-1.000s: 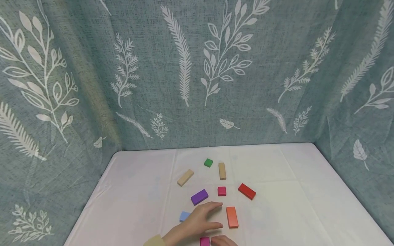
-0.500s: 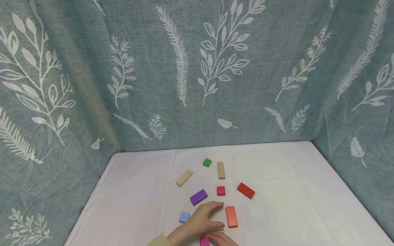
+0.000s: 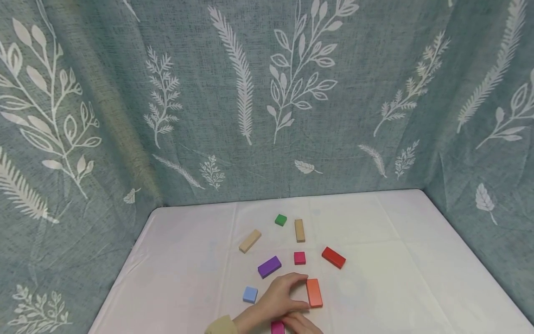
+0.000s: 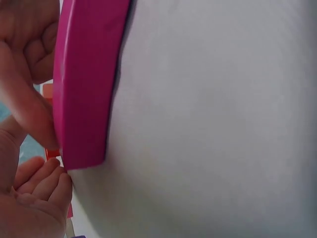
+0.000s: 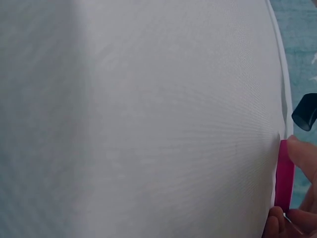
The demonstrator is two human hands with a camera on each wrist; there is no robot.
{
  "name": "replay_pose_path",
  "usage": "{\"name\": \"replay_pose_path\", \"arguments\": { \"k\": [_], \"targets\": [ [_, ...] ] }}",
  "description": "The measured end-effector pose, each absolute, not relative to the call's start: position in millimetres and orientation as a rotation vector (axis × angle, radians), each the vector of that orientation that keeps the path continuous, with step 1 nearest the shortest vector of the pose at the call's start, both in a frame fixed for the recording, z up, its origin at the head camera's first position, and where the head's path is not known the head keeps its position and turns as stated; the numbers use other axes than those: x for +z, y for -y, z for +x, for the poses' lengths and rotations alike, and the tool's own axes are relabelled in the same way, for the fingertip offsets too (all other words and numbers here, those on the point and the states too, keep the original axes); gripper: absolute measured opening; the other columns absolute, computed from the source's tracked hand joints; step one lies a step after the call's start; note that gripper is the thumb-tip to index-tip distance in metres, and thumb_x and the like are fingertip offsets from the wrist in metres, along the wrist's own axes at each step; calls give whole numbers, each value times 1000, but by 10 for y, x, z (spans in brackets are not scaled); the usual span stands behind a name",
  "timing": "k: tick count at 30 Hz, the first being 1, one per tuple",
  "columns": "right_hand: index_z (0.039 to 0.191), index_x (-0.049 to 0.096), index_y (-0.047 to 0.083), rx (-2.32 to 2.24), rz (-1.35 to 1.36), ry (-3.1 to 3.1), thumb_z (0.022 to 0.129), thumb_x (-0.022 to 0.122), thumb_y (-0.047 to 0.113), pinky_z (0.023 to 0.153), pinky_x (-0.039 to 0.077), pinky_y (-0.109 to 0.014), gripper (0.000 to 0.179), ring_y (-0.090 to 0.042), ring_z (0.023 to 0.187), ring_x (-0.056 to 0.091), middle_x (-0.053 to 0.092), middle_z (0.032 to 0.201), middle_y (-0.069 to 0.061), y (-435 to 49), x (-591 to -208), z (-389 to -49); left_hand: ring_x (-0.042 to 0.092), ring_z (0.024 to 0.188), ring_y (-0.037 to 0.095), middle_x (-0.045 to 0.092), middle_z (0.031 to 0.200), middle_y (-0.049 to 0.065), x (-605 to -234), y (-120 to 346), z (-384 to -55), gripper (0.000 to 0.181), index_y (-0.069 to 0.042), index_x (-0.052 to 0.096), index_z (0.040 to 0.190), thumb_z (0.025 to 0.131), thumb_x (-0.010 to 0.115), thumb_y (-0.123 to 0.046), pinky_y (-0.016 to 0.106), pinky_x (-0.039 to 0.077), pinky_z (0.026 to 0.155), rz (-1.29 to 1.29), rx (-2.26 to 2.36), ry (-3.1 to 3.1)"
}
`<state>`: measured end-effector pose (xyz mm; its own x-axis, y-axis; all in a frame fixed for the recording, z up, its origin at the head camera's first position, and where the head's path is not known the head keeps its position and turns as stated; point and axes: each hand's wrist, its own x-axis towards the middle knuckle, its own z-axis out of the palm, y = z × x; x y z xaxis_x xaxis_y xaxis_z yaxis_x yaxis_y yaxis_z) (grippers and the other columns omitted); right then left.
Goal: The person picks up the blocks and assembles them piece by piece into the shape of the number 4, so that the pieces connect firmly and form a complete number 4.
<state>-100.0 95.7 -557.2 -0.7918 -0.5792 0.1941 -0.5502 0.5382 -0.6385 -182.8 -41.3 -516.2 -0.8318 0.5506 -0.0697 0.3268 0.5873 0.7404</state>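
Observation:
My left hand [image 3: 278,297] reaches across the white table with thumb and index finger spread. Their tips come right up to the left corners of an orange block [image 3: 314,293]. Below it, my right hand [image 3: 301,323] holds a magenta block [image 3: 277,328], partly cut off by the bottom of the head view. From the right wrist, one finger shows at one end of this magenta block [image 5: 285,178] and other digits at the opposite end. The left wrist view has the long magenta block [image 4: 86,89] close up, a right-hand finger against its side.
A light blue block [image 3: 250,294] lies left of my hands. Farther back are a purple block [image 3: 269,266], a crimson cube [image 3: 299,258], a red block [image 3: 333,257], two wooden blocks and a green block [image 3: 281,220]. A patterned curtain [image 3: 258,93] closes off the back and sides.
My left hand has moved right, its fingertips now at the orange block, uncovering the light blue block. My right hand has shifted slightly left at the magenta block. The head view has turned a little.

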Motion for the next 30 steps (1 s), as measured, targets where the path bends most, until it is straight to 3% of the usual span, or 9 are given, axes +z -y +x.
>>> {"name": "replay_pose_path", "arguments": {
  "k": [6, 18, 30],
  "targets": [
    [123, 57, 1, -1049, -953, -2757, 95, 52, 42, 91, 50, -21, 50, -4, 111, 54, 58, 123, -4, -932, -5533, -1006, 57, 118, 15, 64, 123, -2, -5139, 364, -1817, 60, -12, 60, 126, 73, 81, -31, 32, 46, 101, 713, 1047, -2583],
    [117, 60, 2, -1081, -1034, -2800, 93, 58, 32, 87, 50, -20, 39, -4, 104, 56, 60, 114, -3, -940, -5566, -1021, 58, 112, 10, 65, 118, -5, -5181, 321, -1804, 61, -13, 61, 123, 69, 84, -31, 30, 48, 97, 723, 1028, -2627],
    [116, 61, 4, -1096, -973, -2785, 93, 58, 34, 85, 51, -18, 39, -1, 103, 55, 60, 114, 0, -932, -5579, -1000, 59, 112, 10, 65, 118, -6, -5205, 299, -1800, 61, -15, 62, 122, 68, 85, -32, 29, 49, 96, 704, 1001, -2633]
  ]
}}
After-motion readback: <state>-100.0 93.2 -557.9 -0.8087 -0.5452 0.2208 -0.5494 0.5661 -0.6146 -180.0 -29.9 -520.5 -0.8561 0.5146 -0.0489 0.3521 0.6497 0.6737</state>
